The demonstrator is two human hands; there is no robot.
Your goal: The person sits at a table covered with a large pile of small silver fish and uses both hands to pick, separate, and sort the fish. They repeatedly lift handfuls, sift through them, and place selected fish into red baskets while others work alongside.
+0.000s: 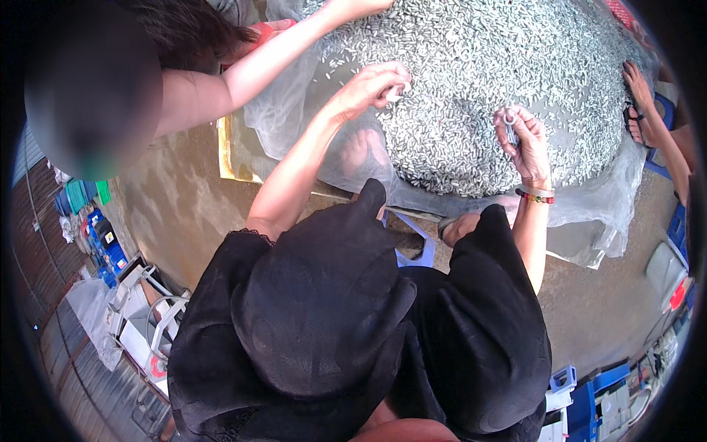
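A broad pile of small, slender silvery-white pieces lies spread in front of me; they look like tiny fish, but I cannot be sure. At the pile's near left edge, my left hand is closed in a pinch round a small pale piece. My right hand hovers over the right part of the pile, its fingers curled round a small silvery thing with a ring-like end. Beaded bracelets circle my right wrist. Under the pile is thin translucent sheeting.
Another person's arm reaches over the pile from the left. A further person's hand rests at its right edge. A blue plastic stool stands near my knees. Boxes and racks line the lower left, with blue crates at lower right.
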